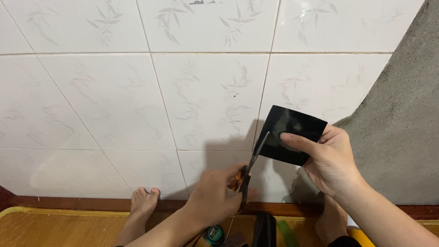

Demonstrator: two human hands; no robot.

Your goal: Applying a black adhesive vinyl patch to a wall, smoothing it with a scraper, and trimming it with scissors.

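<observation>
Left hand (215, 194) squeezing scissors (251, 169); right hand (331, 160) pinching a black sheet (290, 132), held up over the white tile floor (114, 100). Blades just at the sheet's left edge, cut barely begun, most left uncut.

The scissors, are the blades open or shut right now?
Open. The scissors, worked by the left hand, have their blades parted at the edge of the black sheet that the right hand holds.

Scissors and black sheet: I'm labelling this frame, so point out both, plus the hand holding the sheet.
Scissors (254, 155): head view, on the blade.
Black sheet (292, 123): head view, upper middle.
Right hand (331, 162): head view, back of hand.
</observation>
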